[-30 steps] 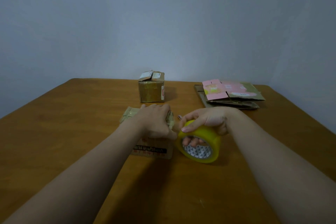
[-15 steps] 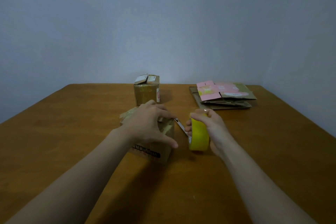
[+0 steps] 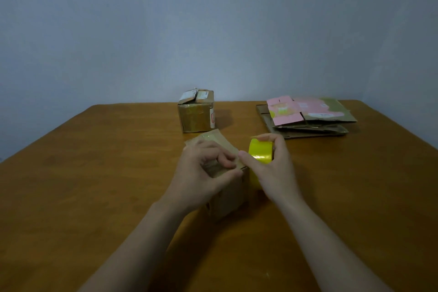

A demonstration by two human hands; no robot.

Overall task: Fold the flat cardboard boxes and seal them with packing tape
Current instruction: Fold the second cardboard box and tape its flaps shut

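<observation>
Tape roll (image 3: 260, 153) sits centre frame, just right of our small cardboard box (image 3: 230, 199); our right hand (image 3: 272, 169) curls round it, thumb reaching left toward the flaps (image 3: 214, 168) our left hand (image 3: 201, 173) pinches shut with bent fingers.

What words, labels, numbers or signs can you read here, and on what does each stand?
Nothing can be read.
Far box: pale labels on top, red mark on its side, too blurred.
Pink flat carton: print and a pale label, too blurred.
Yellow tape roll: no text shows.
Near box: nothing legible in view.
</observation>
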